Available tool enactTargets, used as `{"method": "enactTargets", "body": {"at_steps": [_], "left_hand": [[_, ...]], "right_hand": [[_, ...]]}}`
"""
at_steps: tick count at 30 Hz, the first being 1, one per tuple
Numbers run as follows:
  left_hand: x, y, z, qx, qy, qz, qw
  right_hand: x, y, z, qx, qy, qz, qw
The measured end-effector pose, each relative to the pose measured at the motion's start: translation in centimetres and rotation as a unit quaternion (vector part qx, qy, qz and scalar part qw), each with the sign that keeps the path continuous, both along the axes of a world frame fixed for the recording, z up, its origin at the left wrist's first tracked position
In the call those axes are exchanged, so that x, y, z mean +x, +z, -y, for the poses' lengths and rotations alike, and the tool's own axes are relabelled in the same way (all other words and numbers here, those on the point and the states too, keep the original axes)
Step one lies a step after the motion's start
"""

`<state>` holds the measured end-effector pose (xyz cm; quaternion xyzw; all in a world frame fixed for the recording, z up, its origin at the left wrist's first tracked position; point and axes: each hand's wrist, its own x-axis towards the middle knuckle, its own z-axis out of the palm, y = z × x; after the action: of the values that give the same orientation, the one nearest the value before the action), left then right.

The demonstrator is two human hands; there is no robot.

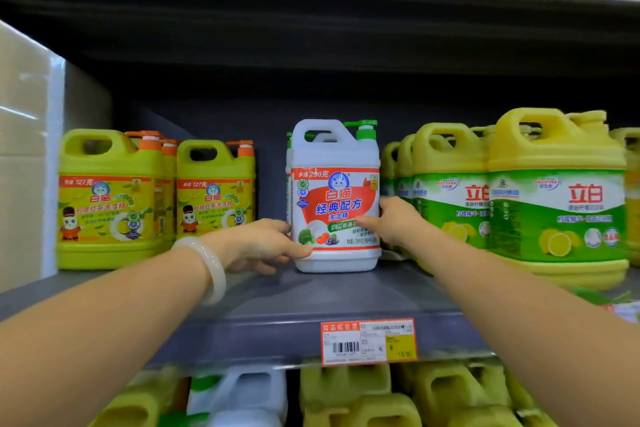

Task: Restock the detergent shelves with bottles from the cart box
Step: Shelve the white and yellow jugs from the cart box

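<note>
Grey shelf (346,302), price tag (369,341) on front edge. On it, upright: two lime jugs (110,204) with orange pumps at left, more behind; white jug (336,198) with green pump mid-shelf, another just behind; rows of yellow-green jugs (554,198) at right, touching side by side.

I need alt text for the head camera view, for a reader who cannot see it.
Two hands hold a white plastic detergent jug with a green pump upright on a grey shelf: left hand and right hand at its sides. Yellow-green jugs with orange pumps stand left, yellow jugs with green labels right.
</note>
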<state>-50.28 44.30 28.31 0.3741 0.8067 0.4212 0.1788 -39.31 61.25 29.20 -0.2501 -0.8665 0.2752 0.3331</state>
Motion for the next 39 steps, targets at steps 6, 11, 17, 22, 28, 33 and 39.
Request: {"method": "enactTargets", "body": {"at_steps": [6,11,17,22,28,33,39], "left_hand": [[3.7,0.5,4.0,0.038,0.072,-0.174,0.981],[6.6,-2.2,11.8,-0.005,0.157,-0.388,0.908],[11.0,-9.8,23.2,-0.202,0.179,-0.418,0.867],[12.8,-19.0,33.6,-0.414,0.203,-0.291,0.838],[14.8,-28.9,43.4,-0.458,0.241,-0.132,0.845],[14.2,-38.1,50.3,-0.465,0.222,-0.045,0.856],[11.7,-49.0,55.3,-0.453,0.181,0.037,0.872]], "right_hand": [[1.1,-0.8,3.9,0.141,-0.101,0.068,0.983],[3.2,-3.1,14.3,0.372,0.071,0.045,0.924],[3.7,-11.9,28.0,0.421,0.223,0.132,0.869],[4.5,-21.9,37.3,0.402,0.348,0.214,0.819],[4.6,-32.3,46.1,0.344,0.461,0.309,0.757],[3.0,-40.2,51.5,0.296,0.506,0.366,0.723],[0.4,-50.1,55.7,0.249,0.461,0.456,0.719]]}}
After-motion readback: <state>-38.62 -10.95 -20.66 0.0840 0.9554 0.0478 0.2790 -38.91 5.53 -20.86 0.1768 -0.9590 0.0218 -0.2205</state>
